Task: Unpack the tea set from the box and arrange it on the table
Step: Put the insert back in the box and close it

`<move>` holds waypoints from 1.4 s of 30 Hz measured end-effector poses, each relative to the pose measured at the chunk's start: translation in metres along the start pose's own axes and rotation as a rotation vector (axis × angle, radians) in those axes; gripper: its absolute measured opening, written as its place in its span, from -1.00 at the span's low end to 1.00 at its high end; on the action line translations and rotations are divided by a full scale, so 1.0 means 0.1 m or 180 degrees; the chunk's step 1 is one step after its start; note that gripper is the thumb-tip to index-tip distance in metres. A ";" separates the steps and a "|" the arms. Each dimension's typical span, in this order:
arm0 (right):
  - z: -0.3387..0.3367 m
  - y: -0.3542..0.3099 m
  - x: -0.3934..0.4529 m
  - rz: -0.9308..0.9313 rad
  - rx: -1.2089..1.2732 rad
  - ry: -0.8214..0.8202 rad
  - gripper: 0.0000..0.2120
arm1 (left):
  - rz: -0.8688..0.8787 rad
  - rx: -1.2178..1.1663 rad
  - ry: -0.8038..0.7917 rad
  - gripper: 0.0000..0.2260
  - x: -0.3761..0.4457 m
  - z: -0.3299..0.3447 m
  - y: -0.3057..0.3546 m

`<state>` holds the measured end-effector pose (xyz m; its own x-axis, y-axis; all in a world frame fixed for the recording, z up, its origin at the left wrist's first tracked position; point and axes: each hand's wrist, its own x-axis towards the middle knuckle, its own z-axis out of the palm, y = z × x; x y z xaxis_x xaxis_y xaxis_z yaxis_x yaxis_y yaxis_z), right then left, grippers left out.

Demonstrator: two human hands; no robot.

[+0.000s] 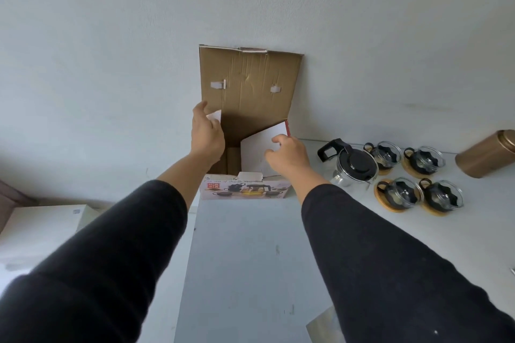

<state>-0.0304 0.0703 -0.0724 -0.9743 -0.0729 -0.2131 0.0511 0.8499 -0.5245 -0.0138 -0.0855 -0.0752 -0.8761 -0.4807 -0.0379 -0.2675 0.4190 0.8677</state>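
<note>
The tea set box (245, 189) stands on the white table (245, 259) against the wall, its brown lid (250, 78) raised. My left hand (207, 133) grips the white left side flap. My right hand (288, 156) grips the white right side flap (262, 147). Right of the box stand a glass teapot with a black lid (354, 167) and several glass cups with black handles on round wooden coasters (418, 178). The inside of the box is mostly hidden by my hands and the flaps.
A copper-coloured tin (487, 153) lies at the far right edge. A white box (41, 225) sits lower left, beside the table. A grey sheet corner (323, 326) shows at the table's near edge.
</note>
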 end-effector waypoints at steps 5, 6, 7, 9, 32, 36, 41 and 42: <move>-0.03 0.03 0.08 0.0061 0.0170 0.0031 -0.60 | -0.0112 0.0554 -0.0134 -0.42 0.02 0.01 -0.13; -0.05 0.01 0.11 0.0092 0.0312 0.0159 -0.62 | -0.0160 0.0638 -0.0141 -0.40 0.04 -0.01 -0.14; -0.07 -0.03 0.15 0.0117 0.0478 0.0368 -0.63 | -0.0211 0.0667 -0.0127 -0.38 0.06 -0.03 -0.16; -0.17 -0.13 0.24 0.0141 0.0868 0.0860 -0.64 | -0.0361 0.0626 -0.0130 -0.35 0.12 -0.09 -0.19; -0.75 -0.46 0.51 -0.0083 0.1767 0.1736 -0.78 | -0.0641 0.0638 -0.0415 -0.45 0.07 -0.24 -0.34; -0.66 -0.25 0.20 -0.0073 0.1807 0.1525 -0.79 | -0.0784 0.0215 -0.0277 -0.51 -0.08 -0.30 -0.34; -0.52 0.02 -0.26 -0.0080 0.1251 0.1321 -0.76 | -0.0507 0.0187 -0.0225 -0.59 -0.43 -0.30 -0.38; -0.48 0.06 -0.33 -0.0074 0.1204 0.1261 -0.77 | -0.0449 0.0274 -0.0195 -0.61 -0.52 -0.28 -0.38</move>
<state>-0.0083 0.1031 -0.0295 -0.9805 0.1747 0.0904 0.0328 0.5982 -0.8007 0.0525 -0.0978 -0.0923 -0.8496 -0.4925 -0.1887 -0.4205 0.4165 0.8060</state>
